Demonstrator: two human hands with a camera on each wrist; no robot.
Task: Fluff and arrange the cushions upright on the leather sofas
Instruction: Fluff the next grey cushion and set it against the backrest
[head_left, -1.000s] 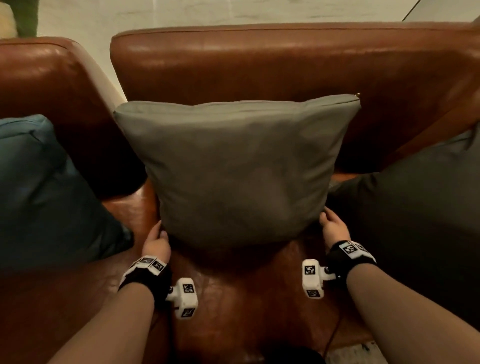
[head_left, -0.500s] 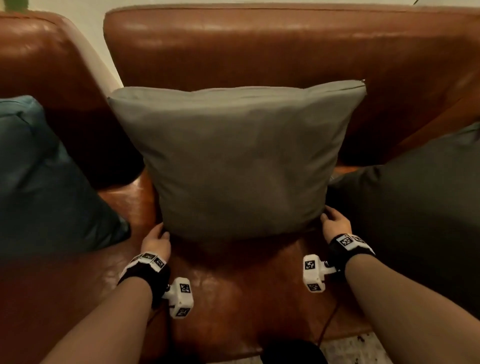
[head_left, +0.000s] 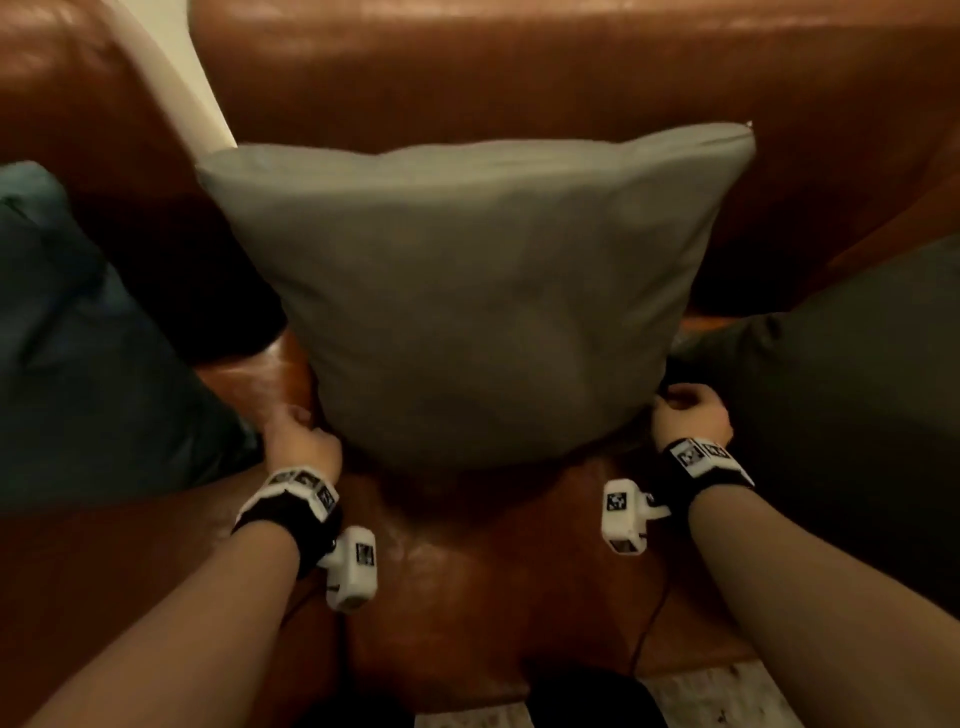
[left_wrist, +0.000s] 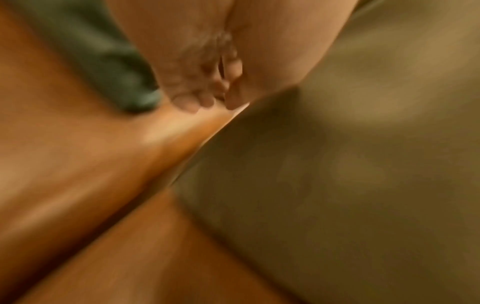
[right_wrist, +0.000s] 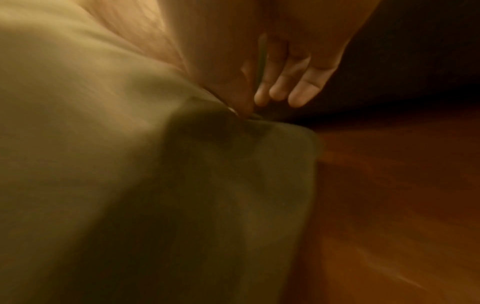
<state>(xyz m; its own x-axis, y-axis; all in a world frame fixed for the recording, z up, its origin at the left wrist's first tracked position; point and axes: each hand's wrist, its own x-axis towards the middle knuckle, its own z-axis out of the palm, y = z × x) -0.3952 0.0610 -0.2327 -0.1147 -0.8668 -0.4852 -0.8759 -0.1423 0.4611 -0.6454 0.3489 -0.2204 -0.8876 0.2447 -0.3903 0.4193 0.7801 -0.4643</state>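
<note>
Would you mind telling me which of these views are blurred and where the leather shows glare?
Head view: mostly sharp, dim warm light, glare along the sofa backrest. Left wrist view: heavy motion blur, with a sheen on the seat. Right wrist view: blurred and dark, with the grey cushion smeared.

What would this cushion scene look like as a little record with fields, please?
Setting: brown leather sofa
Centre: grey cushion standing upright against the backrest
Left side: teal cushion leaning on the sofa
Right side: dark cushion partly out of view
Left hand: at the grey cushion's lower left corner, fingers loose; contact unclear
Right hand: at the lower right corner, thumb on the fabric
Image quality: both wrist views blurred
</note>
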